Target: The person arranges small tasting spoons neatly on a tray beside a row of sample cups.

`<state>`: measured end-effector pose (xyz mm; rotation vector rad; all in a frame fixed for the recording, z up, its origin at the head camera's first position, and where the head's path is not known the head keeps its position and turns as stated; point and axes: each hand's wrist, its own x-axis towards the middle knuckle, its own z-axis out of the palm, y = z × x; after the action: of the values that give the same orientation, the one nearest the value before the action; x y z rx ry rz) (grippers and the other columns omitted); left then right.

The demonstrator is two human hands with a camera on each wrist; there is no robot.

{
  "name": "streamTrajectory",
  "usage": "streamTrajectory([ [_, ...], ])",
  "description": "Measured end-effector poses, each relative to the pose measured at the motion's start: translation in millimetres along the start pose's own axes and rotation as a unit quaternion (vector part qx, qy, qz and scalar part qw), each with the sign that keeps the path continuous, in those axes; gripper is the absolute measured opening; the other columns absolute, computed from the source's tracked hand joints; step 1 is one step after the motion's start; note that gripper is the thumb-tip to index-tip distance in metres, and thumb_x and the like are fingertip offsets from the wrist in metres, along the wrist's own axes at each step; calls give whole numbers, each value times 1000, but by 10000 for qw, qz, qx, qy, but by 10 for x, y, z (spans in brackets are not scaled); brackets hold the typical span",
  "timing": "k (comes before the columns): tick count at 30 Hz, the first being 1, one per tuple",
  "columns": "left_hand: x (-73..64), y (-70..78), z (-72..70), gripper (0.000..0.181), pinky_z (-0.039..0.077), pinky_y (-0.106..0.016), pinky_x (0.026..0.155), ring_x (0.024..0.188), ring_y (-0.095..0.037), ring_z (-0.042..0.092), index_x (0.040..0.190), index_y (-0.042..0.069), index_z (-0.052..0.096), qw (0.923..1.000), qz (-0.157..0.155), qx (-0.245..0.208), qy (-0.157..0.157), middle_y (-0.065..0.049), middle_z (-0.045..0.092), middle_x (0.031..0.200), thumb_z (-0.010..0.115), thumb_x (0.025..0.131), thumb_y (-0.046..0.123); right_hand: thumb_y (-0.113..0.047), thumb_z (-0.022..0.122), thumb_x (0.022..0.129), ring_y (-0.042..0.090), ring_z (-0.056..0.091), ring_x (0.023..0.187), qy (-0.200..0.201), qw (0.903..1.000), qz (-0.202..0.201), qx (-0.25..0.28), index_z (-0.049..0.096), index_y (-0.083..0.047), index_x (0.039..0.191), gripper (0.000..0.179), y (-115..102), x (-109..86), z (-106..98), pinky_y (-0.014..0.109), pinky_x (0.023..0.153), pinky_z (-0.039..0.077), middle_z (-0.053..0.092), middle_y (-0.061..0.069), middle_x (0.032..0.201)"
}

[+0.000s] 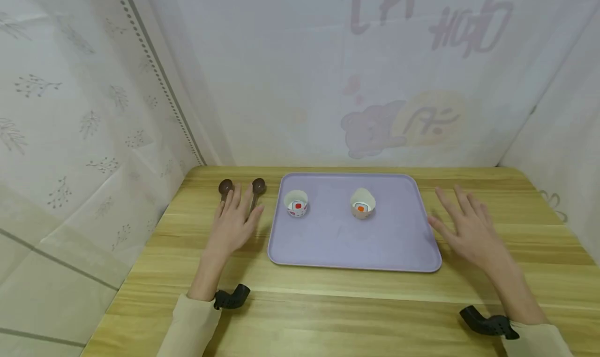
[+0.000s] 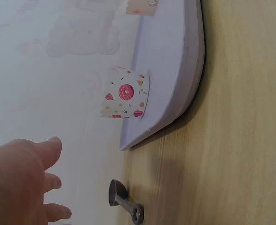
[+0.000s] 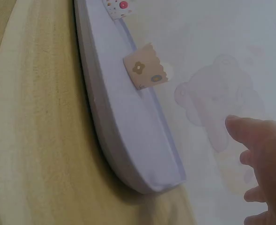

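My left hand (image 1: 232, 225) hovers with spread fingers over two dark brown measuring spoons, one at the left (image 1: 226, 187) and one at the right (image 1: 258, 186); it partly covers their handles. To the right of the tray (image 1: 328, 247) is my right hand (image 1: 472, 231), fingers spread and holding nothing. On that lilac tray stand two paper baking cups. The left cup (image 2: 124, 93) is white with a donut print and has a red-marked piece inside. Nearer the tray's middle, the beige cup (image 3: 146, 67) has a flower print and contains an orange-marked piece.
A wooden table (image 1: 328, 315) carries everything. Pale printed curtains (image 1: 281, 86) hang behind it and along both sides. Each wrist wears a black curved mount (image 1: 232, 297). The tray has a raised rim.
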<state>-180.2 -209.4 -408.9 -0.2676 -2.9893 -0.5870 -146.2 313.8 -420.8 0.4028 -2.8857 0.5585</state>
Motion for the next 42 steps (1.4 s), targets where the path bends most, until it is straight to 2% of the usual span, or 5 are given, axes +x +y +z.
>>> streamTrajectory([
  [8, 4, -27, 13, 65, 24, -70, 111, 140, -56, 29, 160, 5, 20, 9996, 64, -104, 247, -35, 23, 157, 36, 110, 43, -42, 52, 104, 67, 15, 137, -22, 9999, -124, -48, 16, -18, 163, 73, 13, -28, 71, 76, 110, 1, 11, 38, 159],
  [13, 13, -48, 6, 65, 29, -71, 107, 136, -56, 36, 157, -1, 25, 9990, 38, -266, 353, -37, 33, 152, 39, 109, 41, -41, 52, 105, 67, 13, 138, -113, 9998, -146, -9, 14, -18, 163, 73, 14, -64, 119, 74, 111, 0, 7, 35, 161],
  [25, 53, -112, -6, 65, 34, -66, 107, 130, -54, 42, 155, -4, 27, 9973, -195, -709, 89, -37, 36, 148, 39, 109, 41, -40, 55, 103, 65, 16, 139, -215, 9994, -246, 124, 22, -14, 162, 72, 16, -105, 191, 75, 110, 7, 12, 34, 161],
  [31, 69, -151, 5, 64, 42, -64, 100, 124, -48, 50, 156, -1, 28, 9945, -333, -993, 47, -34, 39, 144, 39, 109, 41, -38, 57, 103, 61, 14, 142, -333, 9982, -391, 313, 23, -13, 161, 71, 54, -119, 233, 72, 113, 9, 15, 34, 160],
  [42, 95, -168, 27, 58, 48, -59, 89, 112, -43, 57, 152, -3, 35, 9942, -405, -997, -69, -29, 50, 130, 42, 109, 36, -35, 59, 103, 59, 26, 139, -315, 9973, -617, 223, 28, -10, 160, 69, 101, -172, 285, 62, 117, 14, 25, 36, 156],
])
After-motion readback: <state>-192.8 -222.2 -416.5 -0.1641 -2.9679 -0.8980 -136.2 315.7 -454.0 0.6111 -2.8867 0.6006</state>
